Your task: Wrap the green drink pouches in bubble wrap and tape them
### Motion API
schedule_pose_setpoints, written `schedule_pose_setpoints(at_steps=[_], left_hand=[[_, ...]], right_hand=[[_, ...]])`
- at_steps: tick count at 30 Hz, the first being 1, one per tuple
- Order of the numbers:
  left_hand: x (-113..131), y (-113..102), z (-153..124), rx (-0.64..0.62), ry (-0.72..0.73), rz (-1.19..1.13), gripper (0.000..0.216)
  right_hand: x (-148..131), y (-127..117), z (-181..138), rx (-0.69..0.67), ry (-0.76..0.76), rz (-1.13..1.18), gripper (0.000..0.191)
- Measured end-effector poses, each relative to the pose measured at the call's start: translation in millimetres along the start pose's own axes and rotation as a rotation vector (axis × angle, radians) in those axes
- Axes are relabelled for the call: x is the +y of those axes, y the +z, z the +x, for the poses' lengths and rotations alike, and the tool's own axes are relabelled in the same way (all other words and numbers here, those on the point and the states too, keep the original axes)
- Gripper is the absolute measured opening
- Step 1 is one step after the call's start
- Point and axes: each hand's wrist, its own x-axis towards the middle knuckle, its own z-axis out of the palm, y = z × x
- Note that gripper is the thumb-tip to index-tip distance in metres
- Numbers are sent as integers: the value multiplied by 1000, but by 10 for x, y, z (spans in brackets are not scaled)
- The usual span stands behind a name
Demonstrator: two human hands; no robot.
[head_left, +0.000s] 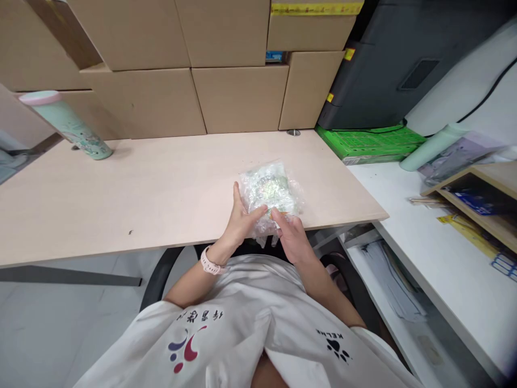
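A clear, crinkled plastic package [270, 186] with white and green contents lies at the front edge of the pale wooden table [169, 188]. Its lower end hangs slightly over that edge. My left hand [241, 220] holds the package's left side, thumb laid across the front and index finger stretched along its border. On the lower right, my right hand [291, 231] grips it, the thumb pressed on top and the other fingers curled. Both thumbs come close together near a small orange patch. What exactly is inside the wrapping I cannot make out.
Stacked cardboard boxes [238, 99] line the back. A mint tumbler [76, 126] stands at left. To the right are a dark grey case [375, 81] on a green box [371, 143], another green tumbler [428, 148], a wooden organizer [480, 186] and a white side desk [404, 215].
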Motion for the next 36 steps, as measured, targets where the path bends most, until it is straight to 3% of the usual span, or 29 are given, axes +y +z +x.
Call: schedule_pose_setpoints(at_steps=[2,5,7,9,10,12,14,16,18,20,25,29,32,36], left_hand=[[-102,-98,100,-63,8,102,109],[-185,-187,170,-105,102,272,103],[-186,-204,177,-50,171,436,101],[-155,-199,174,13,239,625,98],[-133,-192,174,48,290,726,96],[-90,-178,178,112,418,935,88],[-62,-171,186,87,538,1121,75],[-52,-177,193,-59,581,1252,66],[-55,-191,195,-220,559,1323,68],[-62,-200,193,-298,521,1360,77],[-84,-171,198,-322,481,1380,92],[-107,-162,205,-327,474,1337,94],[-107,-196,200,-322,478,1263,93],[-78,-246,181,-363,447,1061,97]], right_hand=[[-15,-147,9,-55,8,-143,46],[-56,-415,-66,132,-103,-496,44],[-122,-537,-125,305,-262,-733,44],[-214,-574,-132,359,-489,-911,40],[-258,-563,-103,309,-603,-990,37],[-319,-505,24,81,-747,-1146,38],[-324,-443,214,-141,-739,-1280,51],[-281,-409,409,-259,-663,-1360,63],[-215,-412,552,-330,-600,-1392,74],[-155,-441,621,-373,-564,-1394,83],[-85,-490,621,-393,-520,-1391,96],[-63,-490,613,-372,-510,-1375,93],[-35,-526,567,-328,-539,-1253,89],[-16,-579,440,-142,-529,-878,81]])
